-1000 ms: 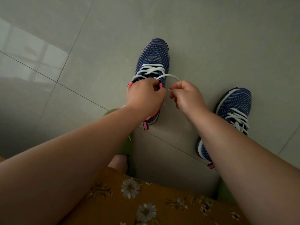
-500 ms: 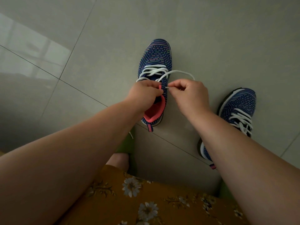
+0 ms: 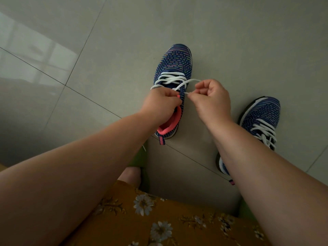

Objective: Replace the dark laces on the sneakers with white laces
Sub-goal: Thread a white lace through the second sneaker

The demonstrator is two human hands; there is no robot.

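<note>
Threading the top eyelet is going best with the left hand (image 3: 160, 105) gripping the sneaker (image 3: 173, 86) collar steady at twelve o'clock while the right hand (image 3: 211, 100) is pinching the white lace (image 3: 179, 86) tip; the second sneaker (image 3: 260, 119), already white-laced, is sitting on the floor (image 3: 230, 41) at two o'clock.

Knitted cloth sneakers (image 3: 174, 63) with woven white laces (image 3: 171, 79) stand on smooth, glossy floor tiles (image 3: 88, 50).

both forearms are left bare, with no sleeves seen. a mustard-yellow garment (image 3: 177, 226) printed with pale daisy-like flowers and dark leafy sprigs is worn over the lap. a bright green slipper (image 3: 142, 157) is partly seen below.
</note>
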